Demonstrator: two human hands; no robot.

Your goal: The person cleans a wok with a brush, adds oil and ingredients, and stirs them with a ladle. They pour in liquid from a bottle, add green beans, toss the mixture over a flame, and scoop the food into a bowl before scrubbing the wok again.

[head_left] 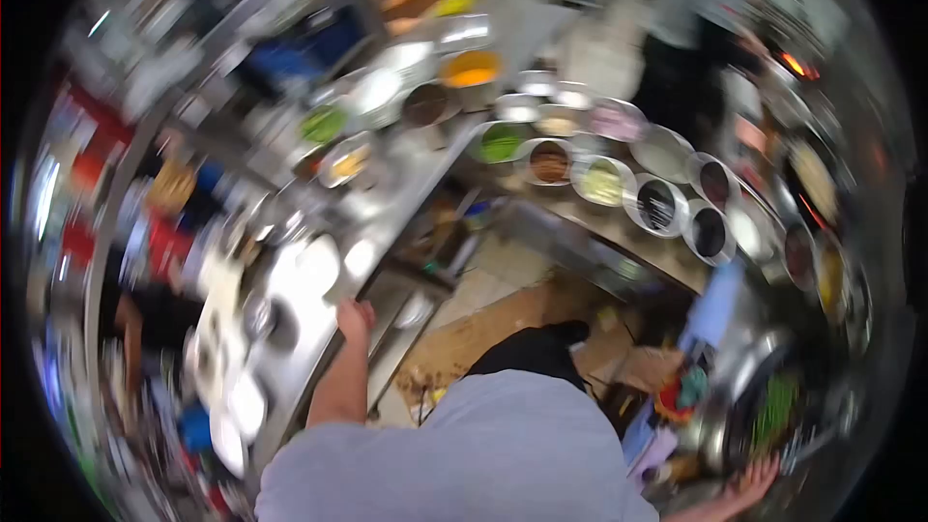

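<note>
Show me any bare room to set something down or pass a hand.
The steel counter looks bare, through blur, between the yellow-food bowl and the counter's inner edge. A hand could likely pass above the floor right of the left hand. Crowded: the packed bowls and around the right hand.

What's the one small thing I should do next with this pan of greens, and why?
I'd probably turn toward the pan and steady your right hand beside it. That hand is already near the green food, while your left hand is away at the counter. Blur hides whether your right hand grips anything.
</note>
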